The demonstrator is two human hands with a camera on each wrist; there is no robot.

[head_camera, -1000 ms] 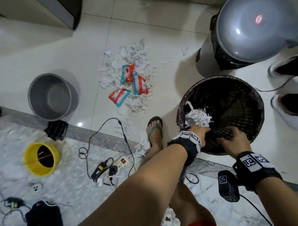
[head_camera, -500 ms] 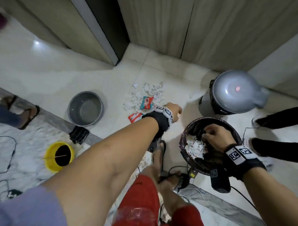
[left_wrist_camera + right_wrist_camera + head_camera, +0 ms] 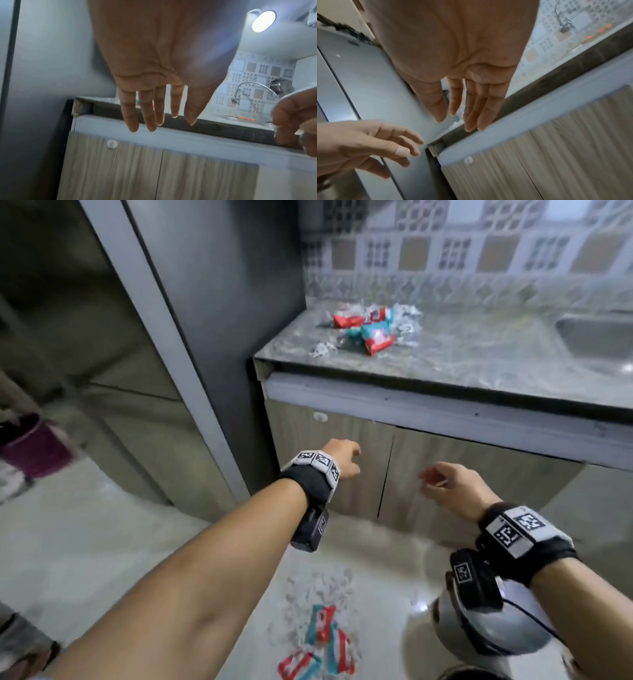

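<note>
Both hands hang in the air in front of a wood-grain cabinet (image 3: 442, 474), below a marble countertop (image 3: 479, 364). My left hand (image 3: 342, 460) is empty, its fingers (image 3: 149, 116) straight and slightly spread. My right hand (image 3: 445, 484) is also empty with relaxed fingers (image 3: 474, 112). Red and teal snack wrappers (image 3: 370, 332) lie with white paper scraps on the countertop's left end. More red and teal wrappers (image 3: 318, 642) and torn paper lie on the floor below my arms.
A tall grey appliance (image 3: 212, 320) stands left of the cabinet. A steel sink (image 3: 599, 337) is set in the counter at right, with a faucet (image 3: 252, 88) behind it. A grey round lidded appliance (image 3: 486, 628) sits on the floor under my right wrist.
The view has swung up from the floor and the waste basket to the counter. Both hands left the basket and rose in front of the cabinet, empty.
</note>
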